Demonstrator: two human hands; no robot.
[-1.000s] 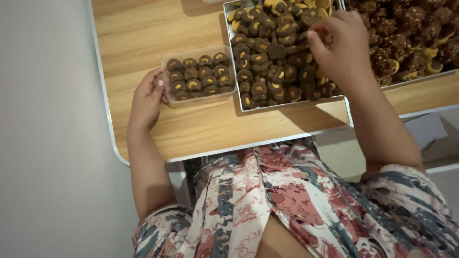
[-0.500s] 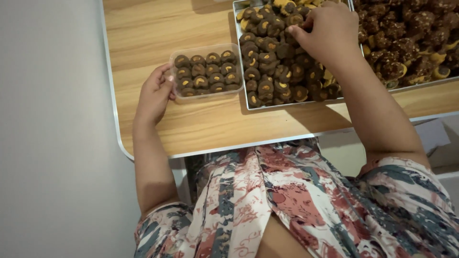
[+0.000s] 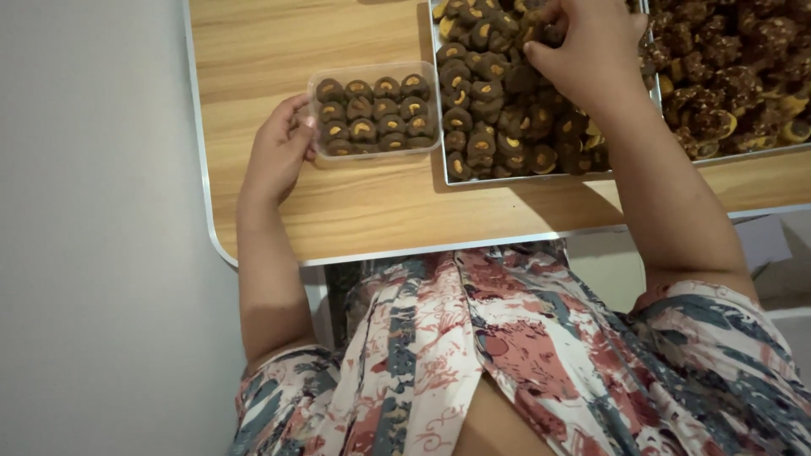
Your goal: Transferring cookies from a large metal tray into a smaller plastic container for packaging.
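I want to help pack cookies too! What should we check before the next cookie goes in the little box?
1. Little box held steady: ok. The left hand touches the side of the clear plastic box.
2. Box flat on the wooden table: ok.
3. Room left in the box: cannot tell; dark cookies sit in rows across it.
4. Cookie picked up: cannot tell. The right hand is down on the cookies in the metal tray, fingers hiding what they touch.
5. Tray close to the box: ok, right beside it.
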